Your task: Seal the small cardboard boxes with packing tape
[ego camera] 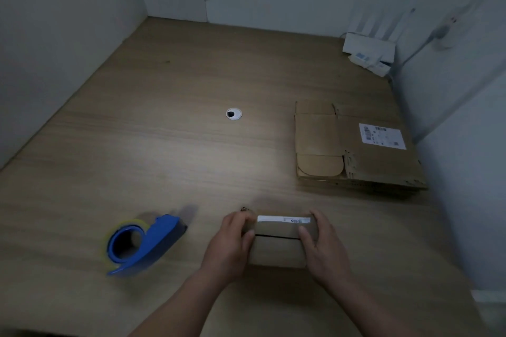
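Both hands clamp the small cardboard box [278,250] on the desk [164,159]. The left hand [232,243] curls round its left end and the right hand [325,249] round its right end, thumbs on top beside the flap seam. The flaps look closed but untaped, so this seems the holding-shut step. Next, one hand must let go to fetch the blue tape dispenser [142,243], which lies near on the left. Flattened boxes [353,150] lie farther off to the right.

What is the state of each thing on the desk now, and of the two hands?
small box: flaps folded shut, seam visible across the top, held from both sides.
left hand: grips the box's left end.
right hand: grips the box's right end.
tape dispenser: lies on the desk, untouched, roll loaded.
flat boxes: unfolded, stacked flat.
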